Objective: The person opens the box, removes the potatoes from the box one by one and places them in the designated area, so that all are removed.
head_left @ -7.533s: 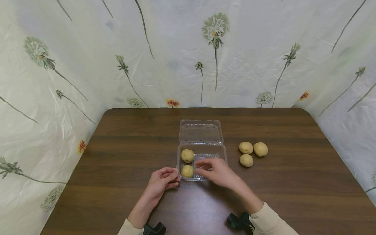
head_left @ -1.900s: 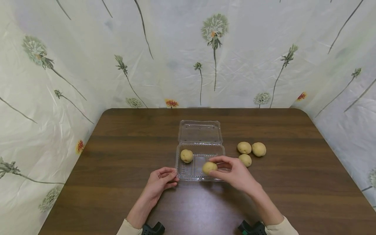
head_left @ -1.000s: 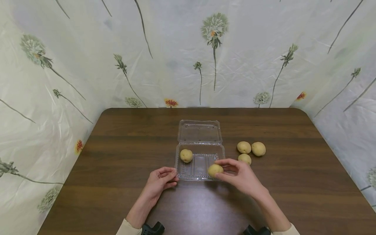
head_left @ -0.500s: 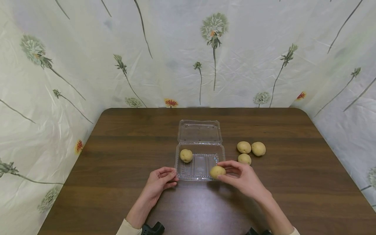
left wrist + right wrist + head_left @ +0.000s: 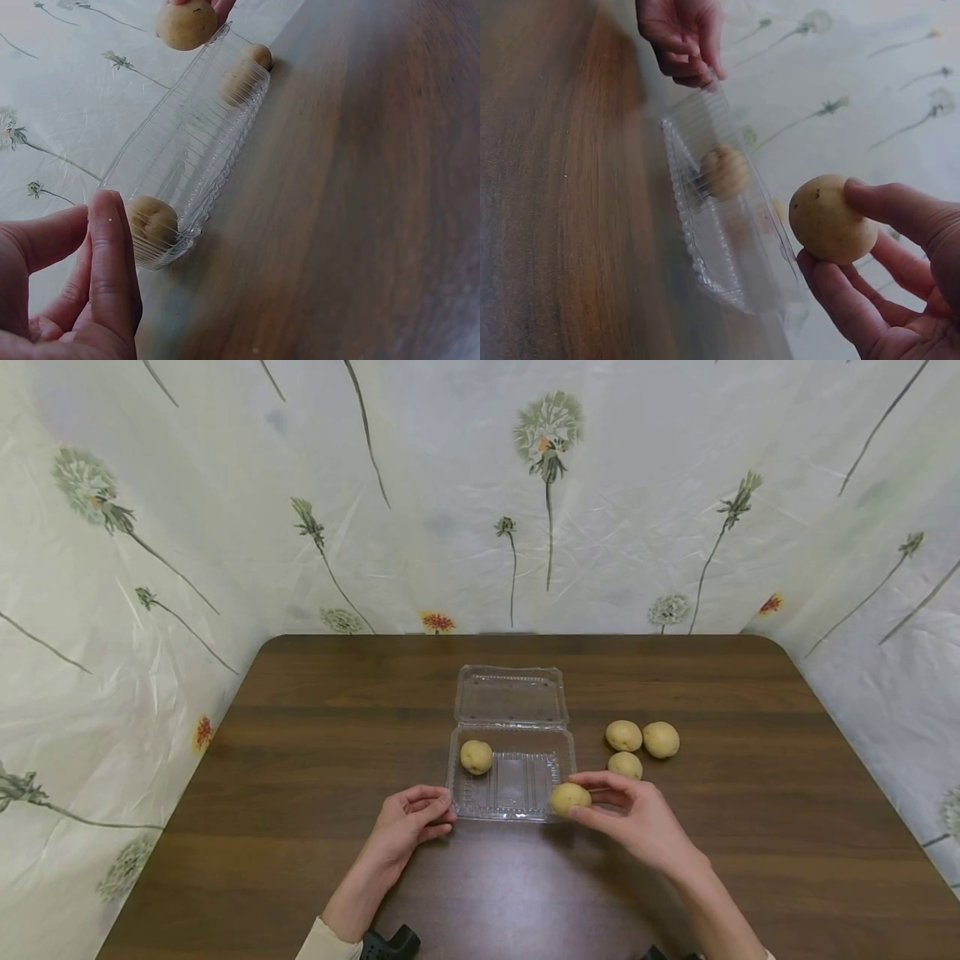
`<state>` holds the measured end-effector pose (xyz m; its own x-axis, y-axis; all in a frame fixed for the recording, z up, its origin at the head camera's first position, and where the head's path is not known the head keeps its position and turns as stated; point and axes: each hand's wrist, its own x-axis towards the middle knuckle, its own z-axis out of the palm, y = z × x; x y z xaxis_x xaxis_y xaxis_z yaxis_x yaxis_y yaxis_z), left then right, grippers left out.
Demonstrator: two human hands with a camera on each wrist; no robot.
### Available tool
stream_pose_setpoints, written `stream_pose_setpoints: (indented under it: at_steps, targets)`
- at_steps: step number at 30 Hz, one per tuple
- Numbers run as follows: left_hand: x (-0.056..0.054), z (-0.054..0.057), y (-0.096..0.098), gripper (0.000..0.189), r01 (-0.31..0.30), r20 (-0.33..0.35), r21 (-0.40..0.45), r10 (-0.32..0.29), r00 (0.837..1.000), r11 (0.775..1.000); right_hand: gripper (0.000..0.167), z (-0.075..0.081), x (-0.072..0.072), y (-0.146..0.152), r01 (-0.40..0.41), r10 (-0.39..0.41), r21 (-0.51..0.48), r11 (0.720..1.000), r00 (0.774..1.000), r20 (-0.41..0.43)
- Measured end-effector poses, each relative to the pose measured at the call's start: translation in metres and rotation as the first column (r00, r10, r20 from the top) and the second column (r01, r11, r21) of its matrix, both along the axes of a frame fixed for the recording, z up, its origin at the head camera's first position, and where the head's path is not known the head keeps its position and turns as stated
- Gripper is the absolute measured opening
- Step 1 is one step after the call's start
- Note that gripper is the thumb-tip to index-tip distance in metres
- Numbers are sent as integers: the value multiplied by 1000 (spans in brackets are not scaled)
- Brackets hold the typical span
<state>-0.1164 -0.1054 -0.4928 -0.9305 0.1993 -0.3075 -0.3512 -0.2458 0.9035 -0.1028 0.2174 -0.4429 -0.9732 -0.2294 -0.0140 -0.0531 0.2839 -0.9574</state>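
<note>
A clear plastic clamshell container (image 5: 517,781) lies on the table, its lid (image 5: 512,695) folded back away from me. One potato (image 5: 476,757) sits in its far left part. My left hand (image 5: 408,822) pinches the container's near left corner between thumb and fingers. Between thumb and fingertips, my right hand (image 5: 637,814) holds another potato (image 5: 568,799) over the near right corner. In the right wrist view this potato (image 5: 831,220) is raised above the container's rim, small dark spots on its skin.
Three more potatoes, among them a larger one (image 5: 661,740), lie close together on the dark wooden table (image 5: 337,693), right of the container. Behind the table hangs a pale sheet (image 5: 450,485) printed with dandelions.
Earlier, two potatoes sat in the container's left side. My right hand has picked up the nearer one and carried it right, to the near right corner. My left hand stays at the container's corner.
</note>
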Motion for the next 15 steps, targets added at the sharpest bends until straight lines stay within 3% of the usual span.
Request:
stream_pose_setpoints:
  at_steps: [15]
  targets:
    - [1,2,0,33,2,-8,-11,-2,1000,1000,42,-1,6,9,36,-36,2,999,999,29]
